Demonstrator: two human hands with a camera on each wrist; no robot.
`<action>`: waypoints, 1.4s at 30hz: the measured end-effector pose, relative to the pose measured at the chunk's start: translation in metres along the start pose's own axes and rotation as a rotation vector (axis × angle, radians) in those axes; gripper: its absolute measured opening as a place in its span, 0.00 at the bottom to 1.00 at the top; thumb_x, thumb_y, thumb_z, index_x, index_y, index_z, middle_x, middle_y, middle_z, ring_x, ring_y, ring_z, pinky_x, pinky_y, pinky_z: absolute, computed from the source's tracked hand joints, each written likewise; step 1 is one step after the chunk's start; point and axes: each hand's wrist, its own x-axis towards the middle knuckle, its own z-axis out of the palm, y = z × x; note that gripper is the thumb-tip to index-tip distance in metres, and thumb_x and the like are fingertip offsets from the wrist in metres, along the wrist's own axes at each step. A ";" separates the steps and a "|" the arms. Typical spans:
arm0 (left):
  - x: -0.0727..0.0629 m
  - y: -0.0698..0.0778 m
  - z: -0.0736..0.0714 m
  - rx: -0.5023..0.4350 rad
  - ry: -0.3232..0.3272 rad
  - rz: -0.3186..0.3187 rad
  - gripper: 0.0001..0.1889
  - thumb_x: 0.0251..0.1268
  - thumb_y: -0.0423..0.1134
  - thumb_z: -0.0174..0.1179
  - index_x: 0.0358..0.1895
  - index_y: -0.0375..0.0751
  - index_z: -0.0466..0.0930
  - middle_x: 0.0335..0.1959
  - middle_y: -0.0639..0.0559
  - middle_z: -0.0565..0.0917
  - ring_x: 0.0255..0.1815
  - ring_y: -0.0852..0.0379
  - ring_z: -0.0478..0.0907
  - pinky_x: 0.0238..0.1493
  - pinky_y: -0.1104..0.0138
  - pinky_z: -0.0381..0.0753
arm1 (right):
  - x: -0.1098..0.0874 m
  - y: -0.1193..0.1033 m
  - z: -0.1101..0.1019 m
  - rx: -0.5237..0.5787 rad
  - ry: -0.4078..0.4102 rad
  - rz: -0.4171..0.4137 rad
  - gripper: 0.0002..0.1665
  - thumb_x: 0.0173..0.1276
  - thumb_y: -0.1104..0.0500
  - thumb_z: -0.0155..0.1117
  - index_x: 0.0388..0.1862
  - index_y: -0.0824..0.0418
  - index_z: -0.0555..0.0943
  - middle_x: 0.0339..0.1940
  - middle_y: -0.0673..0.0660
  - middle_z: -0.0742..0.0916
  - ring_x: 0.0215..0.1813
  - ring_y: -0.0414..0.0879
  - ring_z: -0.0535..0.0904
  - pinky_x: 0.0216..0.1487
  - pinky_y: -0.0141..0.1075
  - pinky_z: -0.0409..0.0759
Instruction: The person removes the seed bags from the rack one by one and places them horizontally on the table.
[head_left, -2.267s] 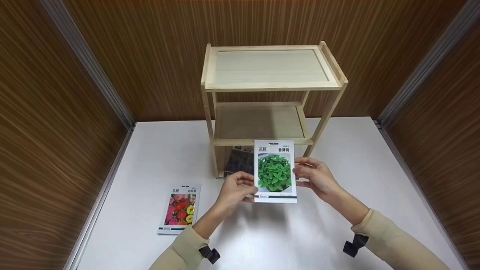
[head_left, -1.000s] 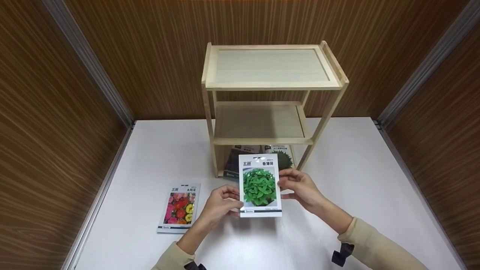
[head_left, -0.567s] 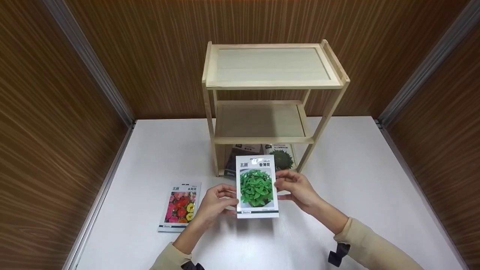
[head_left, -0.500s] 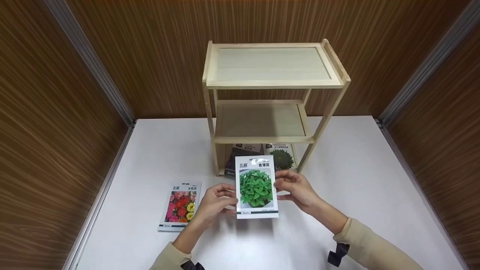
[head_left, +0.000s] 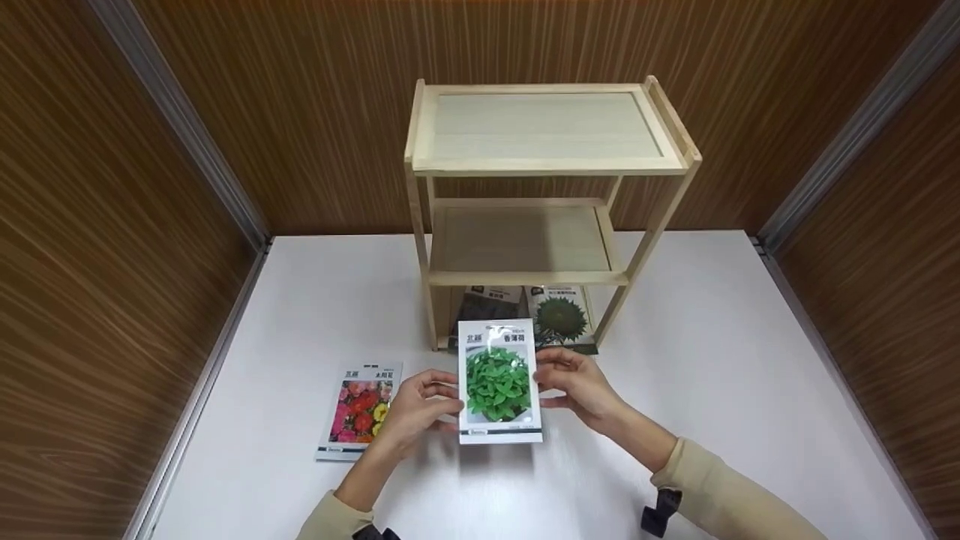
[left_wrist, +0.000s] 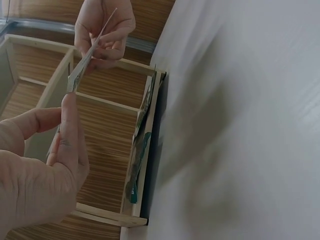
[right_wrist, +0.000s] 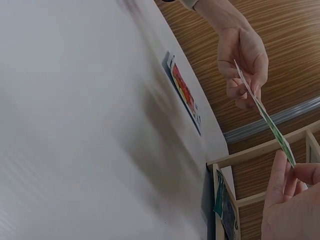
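A white seed packet (head_left: 500,382) with a green leafy plant on its front is held up between both hands, above the white table and in front of the shelf. My left hand (head_left: 416,411) pinches its left edge, thumb on the printed side. The right hand (head_left: 579,390) pinches the opposite edge. In both wrist views the seed packet (left_wrist: 87,60) appears almost edge-on and apart from the tabletop. Beside my left forearm, a second seed packet (head_left: 361,411) with red, pink and yellow flowers lies flat on the table.
A pale wooden three-tier shelf (head_left: 525,279) stands at the back. On its lowest tier lie a dark seed packet (head_left: 487,306), partly hidden, and a seed packet with a spiky green plant (head_left: 561,319). Wood-grain panels (head_left: 112,300) enclose the white table (head_left: 720,360).
Both hands have brought the green-plant seed packet left and nearer, away from the shelf. More of the spiky-plant packet on the lowest tier now shows. The flower packet stays put.
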 end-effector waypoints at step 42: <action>-0.016 -0.034 -0.052 0.097 0.061 -0.068 0.25 0.58 0.25 0.69 0.60 0.25 0.75 0.40 0.46 0.84 0.31 0.57 0.85 0.29 0.66 0.92 | 0.021 0.057 0.048 0.004 -0.025 0.079 0.21 0.62 0.69 0.66 0.55 0.66 0.78 0.30 0.49 0.85 0.31 0.39 0.84 0.33 0.34 0.92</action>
